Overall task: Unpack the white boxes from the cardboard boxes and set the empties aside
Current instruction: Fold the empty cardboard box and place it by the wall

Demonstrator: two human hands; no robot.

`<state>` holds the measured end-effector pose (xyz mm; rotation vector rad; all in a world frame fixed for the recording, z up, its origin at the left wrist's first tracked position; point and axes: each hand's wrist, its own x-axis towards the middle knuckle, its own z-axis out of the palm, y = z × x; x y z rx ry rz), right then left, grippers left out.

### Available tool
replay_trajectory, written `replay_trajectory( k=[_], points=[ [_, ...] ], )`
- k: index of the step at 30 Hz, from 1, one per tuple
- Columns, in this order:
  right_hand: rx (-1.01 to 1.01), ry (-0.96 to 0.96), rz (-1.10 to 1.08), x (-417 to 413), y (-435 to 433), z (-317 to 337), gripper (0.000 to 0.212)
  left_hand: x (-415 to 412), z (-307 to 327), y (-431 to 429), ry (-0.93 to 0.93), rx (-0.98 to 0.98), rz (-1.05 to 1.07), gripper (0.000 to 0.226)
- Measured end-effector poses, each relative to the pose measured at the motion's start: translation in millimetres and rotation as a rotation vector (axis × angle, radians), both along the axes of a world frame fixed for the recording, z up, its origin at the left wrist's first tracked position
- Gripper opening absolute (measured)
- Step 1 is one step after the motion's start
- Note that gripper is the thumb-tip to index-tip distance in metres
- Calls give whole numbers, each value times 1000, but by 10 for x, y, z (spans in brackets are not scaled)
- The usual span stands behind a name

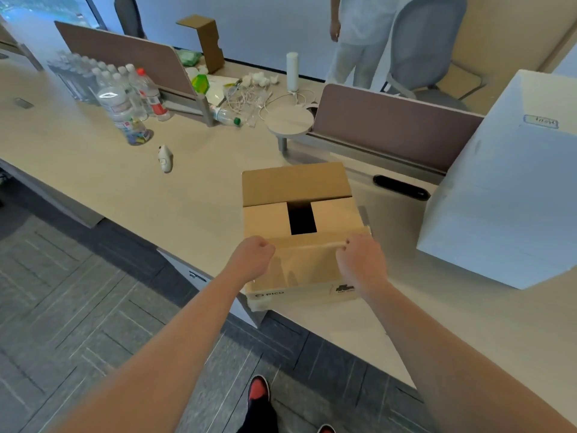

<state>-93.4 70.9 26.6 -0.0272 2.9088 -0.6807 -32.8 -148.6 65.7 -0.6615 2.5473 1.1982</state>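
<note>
Hands [249, 257] [359, 260] grip cardboard box [296, 214] flap; interior dark.

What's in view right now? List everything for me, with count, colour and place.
cardboard box: one, brown, near desk edge, far flap up, dark gap between inner flaps
white box: one, large, right on desk
desk: one, beige
dividers: two, mauve, along the desk's middle
bottles: a cluster, clear, far left
controller: one, white, left of the cardboard box
round stand: one, white, by the dividers
cables: a tangle, white, behind the dividers
cardboard insert: one, brown, upright, far back
chair: one, grey, far right
bystander: one, in white, far back
left hand: grip on the near flap
right hand: grip on the near flap
</note>
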Motion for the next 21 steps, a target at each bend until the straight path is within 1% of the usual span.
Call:
replay_trajectory(
  k=[3, 6, 8, 10, 13, 17, 19, 21],
  points=[
    [-40, 77, 19, -150, -142, 80, 18, -246, 62, -208, 49, 78, 10, 25],
    [-19, 125, 31, -335, -298, 156, 18, -528, 94, -445, 67, 137, 3, 28],
    [-15, 110, 7, -486, -403, 181, 17, -728, 124, -597, 87, 127, -10, 29],
    [-21, 83, -29, -610, -489, 201, 17, -899, 167, -695, 96, 101, -22, 25],
    [-30, 51, -66, -768, -579, 229, 23, -1133, 199, -760, 104, 58, -45, 24],
    [19, 39, -34, -1049, -667, 236, 28, -1456, 199, -812, 118, 54, -58, 17],
    [18, 44, -26, -1217, -702, 212, 26, -1624, 203, -850, 137, 60, -32, 18],
    [20, 54, -5, -1414, -743, 185, 25, -1794, 176, -896, 158, 23, -11, 26]
  ],
)
